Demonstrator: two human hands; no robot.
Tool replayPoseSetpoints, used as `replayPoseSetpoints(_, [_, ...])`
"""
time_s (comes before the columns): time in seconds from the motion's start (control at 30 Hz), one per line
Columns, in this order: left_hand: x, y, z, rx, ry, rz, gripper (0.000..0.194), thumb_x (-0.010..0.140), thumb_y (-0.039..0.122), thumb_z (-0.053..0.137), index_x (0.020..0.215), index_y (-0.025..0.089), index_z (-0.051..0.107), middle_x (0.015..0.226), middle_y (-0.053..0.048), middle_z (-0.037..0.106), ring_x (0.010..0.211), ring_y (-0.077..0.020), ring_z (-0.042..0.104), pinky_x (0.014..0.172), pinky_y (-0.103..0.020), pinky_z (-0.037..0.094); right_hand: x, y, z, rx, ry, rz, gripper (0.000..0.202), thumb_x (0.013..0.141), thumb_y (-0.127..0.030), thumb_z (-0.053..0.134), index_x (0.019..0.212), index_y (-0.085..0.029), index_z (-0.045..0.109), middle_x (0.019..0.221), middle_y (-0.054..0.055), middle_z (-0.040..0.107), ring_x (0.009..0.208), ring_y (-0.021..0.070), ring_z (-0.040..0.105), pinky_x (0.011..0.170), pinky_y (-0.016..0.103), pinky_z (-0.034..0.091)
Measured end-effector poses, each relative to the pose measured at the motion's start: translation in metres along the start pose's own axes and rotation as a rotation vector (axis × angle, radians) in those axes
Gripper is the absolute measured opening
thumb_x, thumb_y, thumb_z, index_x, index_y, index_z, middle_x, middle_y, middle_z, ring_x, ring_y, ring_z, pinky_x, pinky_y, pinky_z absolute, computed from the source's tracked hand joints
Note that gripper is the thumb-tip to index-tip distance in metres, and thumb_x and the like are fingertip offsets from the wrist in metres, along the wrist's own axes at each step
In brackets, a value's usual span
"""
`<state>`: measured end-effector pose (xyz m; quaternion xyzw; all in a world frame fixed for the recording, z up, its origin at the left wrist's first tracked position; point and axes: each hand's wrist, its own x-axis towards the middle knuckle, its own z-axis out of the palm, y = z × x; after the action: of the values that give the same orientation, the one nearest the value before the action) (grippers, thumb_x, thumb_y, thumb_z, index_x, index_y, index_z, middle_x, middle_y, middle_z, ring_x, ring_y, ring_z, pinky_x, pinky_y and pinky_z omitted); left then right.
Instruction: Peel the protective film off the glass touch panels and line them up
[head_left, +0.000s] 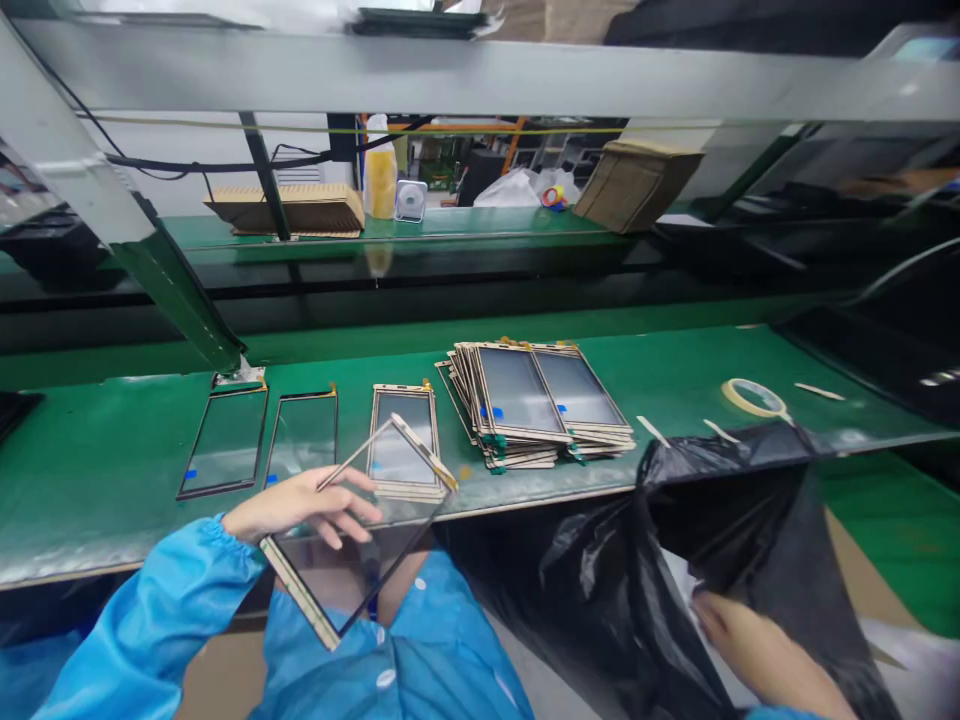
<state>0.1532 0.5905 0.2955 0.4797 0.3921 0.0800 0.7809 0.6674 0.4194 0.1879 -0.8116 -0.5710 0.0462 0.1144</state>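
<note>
My left hand grips a framed clear touch panel by its edge, tilted above my lap, with several fingers spread across its face. Down at the right, my right hand is blurred inside the mouth of a black plastic bag. Its fingers are closed on a thin white sheet. Two dark-rimmed panels lie singly on the green bench, left of a small pile of light-rimmed panels. Larger stacks of panels stand further right, some with blue tabs.
Pale tape strips lie along the bench edge by the bag, near a tape roll. A green-white post rises at the left. On the rear shelf stand a cardboard box, a yellow bottle and stacked cardboard.
</note>
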Motion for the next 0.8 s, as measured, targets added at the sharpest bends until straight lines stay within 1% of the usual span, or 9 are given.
replayPoseSetpoints(0.03, [0.0, 0.003, 0.004, 0.054, -0.072, -0.026, 0.042, 0.085, 0.044, 0.06, 0.116, 0.017, 0.052, 0.118, -0.019, 0.065, 0.096, -0.0257, 0.069, 0.066, -0.026, 0.054, 0.005, -0.029, -0.002, 0.033, -0.02, -0.018, 0.026, 0.075, -0.039, 0.045, 0.058, -0.027, 0.061, 0.062, 0.009, 0.064, 0.053, 0.0281, 0.063, 0.047, 0.037, 0.047])
replayPoseSetpoints(0.07, [-0.001, 0.006, 0.008, 0.109, -0.133, -0.052, 0.042, 0.085, 0.045, 0.06, 0.115, 0.017, 0.052, 0.118, -0.018, 0.065, 0.095, -0.0247, 0.069, 0.065, -0.025, 0.053, 0.012, -0.063, -0.006, 0.101, 0.08, -0.09, 0.027, 0.079, -0.04, 0.044, 0.073, -0.025, 0.066, 0.079, 0.01, 0.069, 0.067, 0.028, 0.067, 0.057, 0.038, 0.052])
replayPoseSetpoints(0.13, [-0.001, 0.013, 0.016, 0.214, -0.215, -0.098, 0.041, 0.086, 0.047, 0.057, 0.115, 0.017, 0.053, 0.117, -0.017, 0.066, 0.093, -0.0227, 0.069, 0.063, -0.023, 0.051, 0.031, -0.137, -0.018, 0.339, 0.176, -0.417, 0.03, 0.09, -0.036, 0.04, 0.097, -0.019, 0.064, 0.097, 0.011, 0.068, 0.088, 0.023, 0.065, 0.078, 0.036, 0.053])
replayPoseSetpoints(0.2, [-0.002, 0.018, 0.022, 0.288, -0.25, -0.115, 0.041, 0.087, 0.048, 0.054, 0.115, 0.018, 0.053, 0.116, -0.016, 0.066, 0.091, -0.0209, 0.07, 0.063, -0.023, 0.051, 0.05, -0.206, -0.028, 0.453, 0.099, -0.785, 0.028, 0.096, -0.025, 0.037, 0.114, -0.016, 0.056, 0.103, 0.01, 0.066, 0.096, 0.018, 0.062, 0.084, 0.031, 0.051])
replayPoseSetpoints(0.33, [-0.011, 0.017, 0.023, 0.319, -0.221, -0.105, 0.041, 0.087, 0.049, 0.055, 0.114, 0.018, 0.055, 0.113, -0.015, 0.068, 0.088, -0.0193, 0.07, 0.067, -0.025, 0.051, 0.065, -0.284, -0.035, 0.166, 0.029, -1.203, 0.021, 0.095, -0.013, 0.037, 0.099, -0.014, 0.058, 0.085, 0.007, 0.062, 0.077, 0.018, 0.059, 0.068, 0.029, 0.048])
replayPoseSetpoints(0.43, [-0.017, 0.01, 0.019, 0.211, -0.209, -0.146, 0.039, 0.085, 0.046, 0.059, 0.113, 0.019, 0.055, 0.111, -0.014, 0.069, 0.086, -0.02, 0.071, 0.063, -0.024, 0.051, 0.064, -0.297, -0.032, -0.072, 0.068, -1.329, 0.022, 0.093, -0.007, 0.039, 0.082, -0.014, 0.056, 0.07, 0.004, 0.056, 0.061, 0.0168, 0.053, 0.055, 0.028, 0.041])
replayPoseSetpoints(0.57, [-0.013, 0.006, 0.019, 0.012, -0.267, -0.178, 0.037, 0.084, 0.042, 0.061, 0.112, 0.018, 0.057, 0.113, -0.015, 0.069, 0.089, -0.0241, 0.071, 0.063, -0.025, 0.053, 0.071, -0.293, -0.038, -0.114, 0.285, -1.403, 0.03, 0.093, -0.007, 0.032, 0.078, -0.013, 0.057, 0.064, 0.003, 0.053, 0.055, 0.0155, 0.051, 0.052, 0.029, 0.038])
replayPoseSetpoints(0.7, [0.003, 0.011, 0.022, -0.078, -0.15, -0.099, 0.047, 0.081, 0.037, 0.066, 0.121, 0.017, 0.055, 0.116, -0.015, 0.067, 0.09, -0.0259, 0.07, 0.06, -0.024, 0.052, 0.089, -0.269, -0.066, 0.001, 0.513, -1.343, 0.027, 0.097, -0.013, 0.034, 0.092, -0.013, 0.06, 0.078, 0.006, 0.064, 0.07, 0.015, 0.06, 0.064, 0.026, 0.045])
replayPoseSetpoints(0.8, [0.017, 0.013, 0.022, -0.064, -0.079, -0.047, 0.047, 0.08, 0.037, 0.067, 0.121, 0.016, 0.055, 0.118, -0.016, 0.066, 0.091, -0.0256, 0.07, 0.062, -0.024, 0.052, 0.093, -0.245, -0.08, 0.159, 0.607, -1.169, 0.018, 0.096, -0.013, 0.042, 0.1, -0.014, 0.059, 0.088, 0.007, 0.067, 0.081, 0.0163, 0.062, 0.073, 0.027, 0.048])
